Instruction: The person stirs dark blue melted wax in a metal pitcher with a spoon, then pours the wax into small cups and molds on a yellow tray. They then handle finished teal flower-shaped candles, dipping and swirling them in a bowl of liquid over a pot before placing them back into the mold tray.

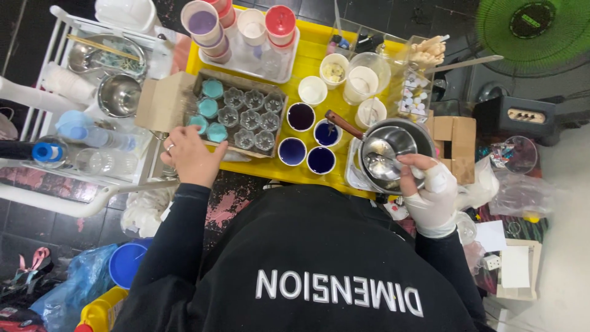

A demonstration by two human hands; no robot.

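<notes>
Steel spoon (376,165) pinched by gloved right hand (427,190) w/in pot (393,142); left hand (189,157) curled at mold box (236,110).

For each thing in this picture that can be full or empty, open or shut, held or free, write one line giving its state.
Brown cardboard box: open, flaps out.
Clear flower-shaped moulds: empty.
Teal-filled moulds: filled.
Four white cups of dark blue liquid: filled.
Small steel saucepan with wooden handle: tilted.
Metal spoon: held over the pan.
Left hand: bare, at the box.
Right hand: white-gloved, gripping the spoon.
</notes>
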